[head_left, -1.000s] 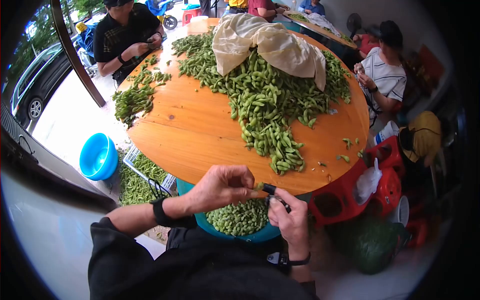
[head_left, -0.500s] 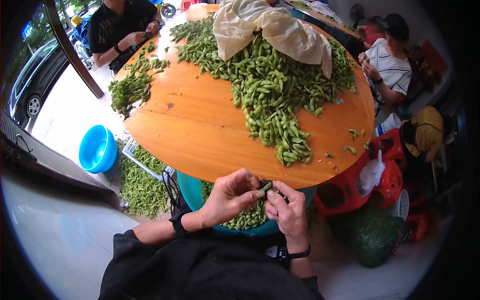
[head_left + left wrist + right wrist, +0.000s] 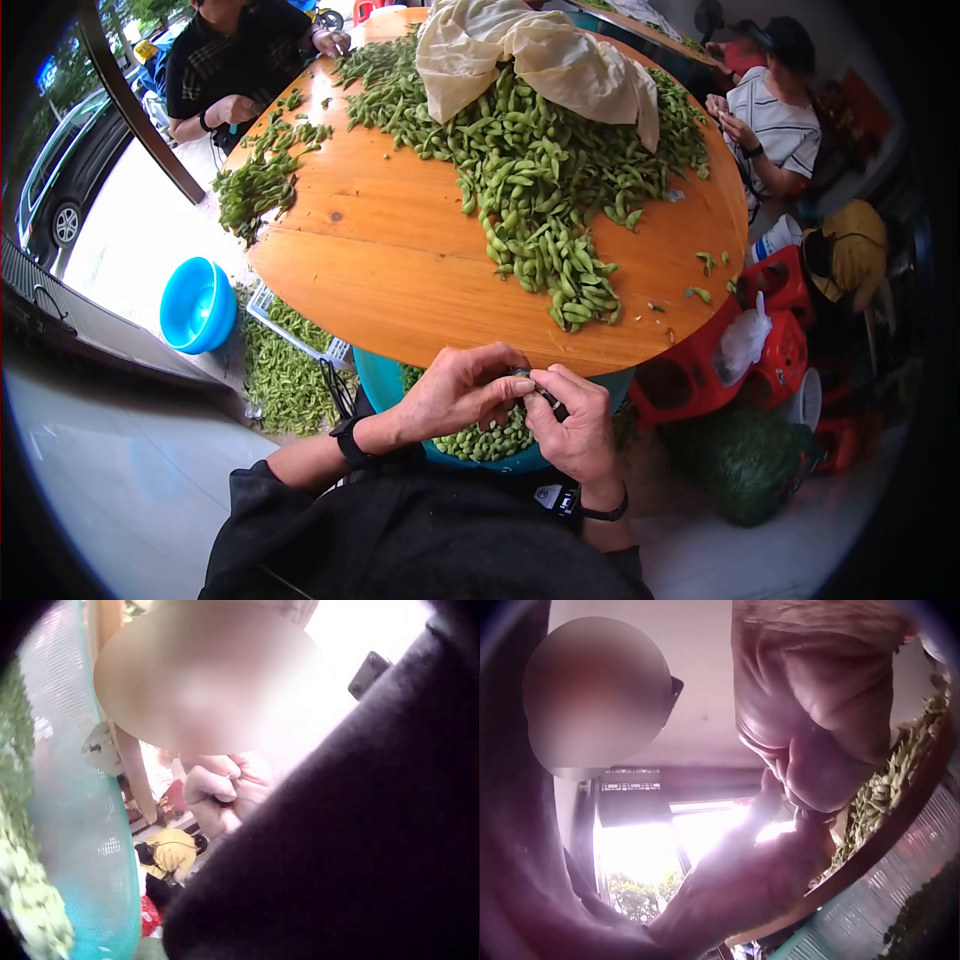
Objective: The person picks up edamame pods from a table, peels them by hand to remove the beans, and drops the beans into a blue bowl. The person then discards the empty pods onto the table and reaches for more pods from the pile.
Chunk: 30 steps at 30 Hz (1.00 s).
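Note:
In the head view my left hand (image 3: pixel 465 390) pinches a small green edamame pod (image 3: pixel 521 373) between thumb and fingers, mostly hidden by the fingertips. My right hand (image 3: pixel 575 425) meets it fingertip to fingertip, with its fingers curled round a slim black object (image 3: pixel 552 402) whose kind I cannot tell. Right below both hands stands a teal tub (image 3: pixel 378 385) holding shelled green beans (image 3: pixel 482 441). Beyond them, on the round wooden table (image 3: pixel 400 280), lies a big heap of edamame pods (image 3: pixel 540 190), partly covered by a cream cloth (image 3: pixel 535 65).
A smaller pile of stems and pods (image 3: pixel 255 190) lies at the table's left. On the floor are a blue basin (image 3: pixel 197 305), a white crate (image 3: pixel 300 330) and scattered pods (image 3: pixel 290 385). Red stools (image 3: pixel 690 375) crowd the right side. Two people sit across the table.
My hands have drawn close together, and the pod that showed between them is now mostly covered by fingers. The person at the far left has spread their hands apart, one reaching onto the table.

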Each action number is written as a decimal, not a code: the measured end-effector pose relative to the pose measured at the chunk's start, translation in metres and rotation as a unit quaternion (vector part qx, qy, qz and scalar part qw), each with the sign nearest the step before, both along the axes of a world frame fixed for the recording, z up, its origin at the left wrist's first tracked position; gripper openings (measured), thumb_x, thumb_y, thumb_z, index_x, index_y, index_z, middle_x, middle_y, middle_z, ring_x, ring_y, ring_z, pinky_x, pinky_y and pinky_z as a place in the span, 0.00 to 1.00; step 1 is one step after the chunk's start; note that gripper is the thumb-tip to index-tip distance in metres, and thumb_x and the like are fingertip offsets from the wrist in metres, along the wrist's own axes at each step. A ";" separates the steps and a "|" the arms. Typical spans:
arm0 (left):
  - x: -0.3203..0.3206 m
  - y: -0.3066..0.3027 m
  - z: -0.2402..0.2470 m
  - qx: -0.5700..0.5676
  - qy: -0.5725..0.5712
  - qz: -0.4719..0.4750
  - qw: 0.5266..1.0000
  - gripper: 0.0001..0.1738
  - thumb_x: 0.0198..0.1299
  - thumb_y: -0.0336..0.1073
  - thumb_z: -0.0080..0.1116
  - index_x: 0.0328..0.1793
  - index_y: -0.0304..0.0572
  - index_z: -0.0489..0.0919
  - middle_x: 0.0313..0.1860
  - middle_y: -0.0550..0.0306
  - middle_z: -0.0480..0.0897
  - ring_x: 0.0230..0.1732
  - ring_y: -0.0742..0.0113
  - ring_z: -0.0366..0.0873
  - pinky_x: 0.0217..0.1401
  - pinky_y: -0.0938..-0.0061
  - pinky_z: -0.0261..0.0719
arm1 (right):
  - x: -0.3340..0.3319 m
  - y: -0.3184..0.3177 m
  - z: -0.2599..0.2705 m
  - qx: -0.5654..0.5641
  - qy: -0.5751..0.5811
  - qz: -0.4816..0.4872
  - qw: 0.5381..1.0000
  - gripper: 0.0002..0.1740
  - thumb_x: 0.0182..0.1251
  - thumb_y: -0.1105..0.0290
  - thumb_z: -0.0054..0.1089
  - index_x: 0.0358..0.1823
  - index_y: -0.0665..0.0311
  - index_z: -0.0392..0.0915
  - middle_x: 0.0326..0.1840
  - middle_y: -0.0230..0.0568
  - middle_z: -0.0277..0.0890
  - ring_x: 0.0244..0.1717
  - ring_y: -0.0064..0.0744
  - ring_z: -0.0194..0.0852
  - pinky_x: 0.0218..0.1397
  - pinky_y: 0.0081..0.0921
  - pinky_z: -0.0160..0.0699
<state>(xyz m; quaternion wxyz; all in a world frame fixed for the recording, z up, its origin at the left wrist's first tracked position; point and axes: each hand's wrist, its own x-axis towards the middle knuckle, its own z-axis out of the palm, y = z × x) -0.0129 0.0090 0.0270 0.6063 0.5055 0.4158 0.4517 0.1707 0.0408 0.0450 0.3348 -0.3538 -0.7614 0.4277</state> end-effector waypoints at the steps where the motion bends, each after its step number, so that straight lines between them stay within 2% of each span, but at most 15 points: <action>1: -0.001 0.001 0.004 0.037 0.096 -0.002 0.995 0.12 0.72 0.31 0.54 0.57 0.35 0.74 0.28 0.61 0.81 0.26 0.76 0.79 0.26 0.78 0.77 | -0.001 0.000 0.002 0.000 0.001 -0.002 1.000 0.10 0.59 0.81 0.59 0.42 0.72 0.79 0.31 0.49 0.75 0.30 0.46 0.78 0.33 0.31 0.75; 2: -0.001 0.002 0.002 0.037 0.097 -0.003 0.995 0.12 0.72 0.31 0.54 0.57 0.35 0.74 0.28 0.61 0.81 0.26 0.76 0.79 0.26 0.78 0.77 | -0.001 0.001 0.005 0.032 -0.020 -0.002 0.999 0.10 0.59 0.81 0.59 0.43 0.72 0.79 0.31 0.49 0.75 0.30 0.45 0.78 0.33 0.31 0.76; 4: -0.001 0.004 -0.003 0.230 0.217 0.027 0.948 0.11 0.73 0.28 0.50 0.58 0.32 0.74 0.26 0.59 0.81 0.25 0.74 0.79 0.27 0.77 0.77 | -0.002 0.003 0.008 0.063 -0.040 -0.005 0.997 0.10 0.59 0.81 0.59 0.43 0.72 0.79 0.31 0.48 0.75 0.30 0.45 0.79 0.33 0.31 0.76; 7: -0.004 0.009 0.001 0.230 0.219 -0.001 0.948 0.14 0.73 0.25 0.46 0.61 0.31 0.73 0.24 0.57 0.79 0.23 0.72 0.78 0.28 0.76 0.77 | -0.001 0.006 0.005 0.077 -0.029 -0.012 0.997 0.10 0.59 0.81 0.60 0.42 0.72 0.79 0.30 0.48 0.75 0.29 0.44 0.79 0.33 0.31 0.75; 8: -0.007 0.010 0.004 0.228 0.218 -0.002 0.949 0.14 0.73 0.25 0.46 0.61 0.31 0.73 0.24 0.57 0.79 0.23 0.72 0.78 0.28 0.76 0.77 | 0.001 0.009 0.002 0.039 -0.021 -0.012 0.999 0.09 0.59 0.81 0.60 0.42 0.73 0.79 0.30 0.48 0.76 0.29 0.43 0.79 0.33 0.30 0.75; 10: -0.013 0.014 0.011 0.039 0.106 -0.089 0.990 0.15 0.75 0.31 0.45 0.62 0.28 0.72 0.28 0.53 0.82 0.29 0.69 0.82 0.33 0.73 0.81 | 0.002 0.010 0.001 -0.001 -0.013 -0.011 1.000 0.08 0.60 0.80 0.60 0.41 0.73 0.79 0.30 0.48 0.76 0.29 0.42 0.79 0.32 0.29 0.75; 11: -0.014 0.015 0.009 0.037 0.106 -0.090 0.990 0.15 0.75 0.31 0.45 0.62 0.28 0.72 0.28 0.53 0.82 0.29 0.69 0.82 0.33 0.73 0.81 | 0.001 0.010 0.002 -0.065 0.000 -0.027 0.998 0.08 0.60 0.80 0.60 0.41 0.74 0.79 0.30 0.48 0.76 0.29 0.41 0.79 0.32 0.30 0.75; 12: -0.014 0.017 0.007 -0.007 0.043 -0.099 0.994 0.17 0.76 0.31 0.43 0.65 0.29 0.70 0.29 0.53 0.82 0.30 0.70 0.81 0.34 0.73 0.81 | 0.001 0.010 0.002 -0.129 0.012 -0.041 0.991 0.08 0.60 0.80 0.60 0.41 0.74 0.79 0.30 0.48 0.77 0.29 0.41 0.80 0.33 0.30 0.75; 13: -0.015 0.019 0.006 -0.051 -0.019 -0.107 0.993 0.19 0.77 0.31 0.40 0.68 0.29 0.68 0.31 0.53 0.82 0.31 0.71 0.81 0.35 0.74 0.81 | 0.000 0.010 0.001 -0.130 0.012 -0.041 0.991 0.08 0.60 0.80 0.60 0.41 0.74 0.79 0.30 0.48 0.77 0.29 0.41 0.80 0.33 0.30 0.75; 16: -0.015 0.020 0.004 -0.060 -0.024 -0.107 0.992 0.21 0.78 0.31 0.37 0.72 0.30 0.65 0.31 0.54 0.81 0.32 0.71 0.80 0.36 0.74 0.82 | -0.002 0.012 -0.010 -0.102 0.008 -0.056 0.993 0.08 0.61 0.79 0.61 0.41 0.75 0.79 0.30 0.49 0.77 0.30 0.41 0.80 0.33 0.30 0.75; 18: -0.014 0.018 0.006 -0.058 -0.017 -0.100 0.993 0.22 0.78 0.32 0.37 0.73 0.31 0.64 0.30 0.56 0.79 0.32 0.72 0.78 0.38 0.74 0.80 | -0.004 0.014 -0.015 -0.061 0.035 -0.040 0.997 0.06 0.67 0.80 0.57 0.42 0.78 0.77 0.26 0.33 0.72 0.21 0.16 0.70 0.22 0.18 0.65; 23: -0.008 0.017 0.005 -0.066 -0.025 -0.065 0.995 0.23 0.76 0.28 0.36 0.75 0.31 0.63 0.27 0.60 0.75 0.30 0.73 0.74 0.38 0.75 0.76 | -0.005 0.020 -0.014 -0.017 0.023 -0.037 0.999 0.07 0.65 0.80 0.58 0.41 0.77 0.77 0.26 0.38 0.72 0.20 0.21 0.72 0.23 0.21 0.68; 25: -0.005 0.017 0.007 -0.090 -0.031 -0.047 0.994 0.27 0.70 0.23 0.35 0.75 0.30 0.63 0.26 0.62 0.72 0.28 0.74 0.71 0.37 0.78 0.74 | -0.005 0.023 -0.012 0.014 0.017 -0.034 0.999 0.07 0.64 0.80 0.58 0.41 0.77 0.77 0.25 0.40 0.72 0.20 0.23 0.73 0.23 0.22 0.68; 27: -0.002 0.016 0.013 -0.109 -0.032 -0.027 0.993 0.28 0.68 0.23 0.34 0.75 0.30 0.64 0.27 0.61 0.72 0.28 0.74 0.69 0.38 0.78 0.73 | -0.004 0.023 -0.007 -0.027 0.009 -0.045 0.999 0.09 0.59 0.80 0.60 0.41 0.74 0.78 0.30 0.51 0.74 0.29 0.50 0.77 0.33 0.35 0.75; 30: 0.000 0.013 0.011 -0.115 -0.070 0.004 0.991 0.29 0.67 0.24 0.35 0.75 0.31 0.64 0.33 0.58 0.75 0.31 0.73 0.71 0.40 0.77 0.73 | -0.004 0.028 -0.007 -0.007 0.015 -0.027 1.000 0.08 0.60 0.80 0.60 0.41 0.74 0.78 0.29 0.47 0.74 0.27 0.42 0.77 0.31 0.32 0.74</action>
